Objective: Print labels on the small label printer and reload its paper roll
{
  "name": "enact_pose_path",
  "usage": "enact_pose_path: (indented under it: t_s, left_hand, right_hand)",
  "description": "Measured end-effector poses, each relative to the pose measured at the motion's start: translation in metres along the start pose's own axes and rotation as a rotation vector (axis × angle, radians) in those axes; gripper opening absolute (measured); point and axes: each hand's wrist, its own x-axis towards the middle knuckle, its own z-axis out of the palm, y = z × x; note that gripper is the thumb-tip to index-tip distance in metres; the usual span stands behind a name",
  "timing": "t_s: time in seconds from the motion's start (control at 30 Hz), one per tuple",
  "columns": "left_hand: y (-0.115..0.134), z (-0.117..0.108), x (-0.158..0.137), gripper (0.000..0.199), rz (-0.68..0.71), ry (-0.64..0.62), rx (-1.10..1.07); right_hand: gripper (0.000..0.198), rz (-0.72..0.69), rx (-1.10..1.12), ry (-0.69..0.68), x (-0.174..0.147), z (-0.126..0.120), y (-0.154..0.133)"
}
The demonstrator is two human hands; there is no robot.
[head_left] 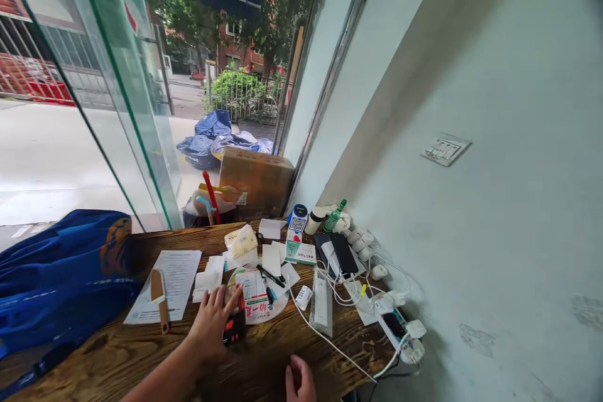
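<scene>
My left hand (214, 320) reaches over the table with its fingers spread. Its thumb and index finger lie beside a small black-and-red box (234, 326), which the hand partly covers. Above the fingertips are folded white papers (210, 276), and a round printed sheet (264, 304) lies to the right of the box. At the lower edge, my right hand (300, 380) is partly cut off. Its fingers are loosely curled with the thumb a little apart, and nothing shows in them. A brown-sheathed knife (157, 289) rests on a printed page (181, 276) at the left.
A blue bag (70, 282) lies at the left. Black pens (271, 275), a white roll (304, 297), a white power strip (393, 326) and tangled white cables (325, 347) are on the wooden table (264, 364). A green bottle (334, 217) stands by the wall; a cardboard box (254, 179) is behind.
</scene>
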Motion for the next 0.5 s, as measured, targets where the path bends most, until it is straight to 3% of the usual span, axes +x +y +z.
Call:
enact_pose_path:
  t_s: [0.13, 0.23, 0.3, 0.4, 0.47, 0.5]
  left_hand:
    - [-0.008, -0.009, 0.050, 0.122, -0.007, 0.073, 0.020]
    - [-0.016, 0.006, 0.061, 0.112, -0.010, 0.122, -0.033]
    - [-0.018, 0.024, 0.053, 0.101, 0.008, 0.213, -0.066]
    - [-0.017, 0.063, 0.022, 0.088, 0.101, 0.441, -0.108]
    - [-0.016, 0.093, -0.010, 0.093, 0.118, 0.533, -0.154]
    - [-0.016, 0.107, -0.027, 0.096, 0.097, 0.522, -0.183]
  right_hand:
    - [0.041, -0.060, -0.091, -0.011, 0.075, -0.001, -0.021]
    - [0.055, -0.049, -0.176, -0.049, 0.124, 0.006, -0.030]
    - [0.063, -0.030, -0.226, -0.094, 0.145, 0.008, -0.033]
    - [0.050, -0.009, -0.271, -0.148, 0.158, 0.007, -0.037]
    - [0.041, -0.012, -0.275, -0.169, 0.159, 0.008, -0.045]
    - [0.040, -0.027, -0.268, -0.182, 0.158, 0.011, -0.052]
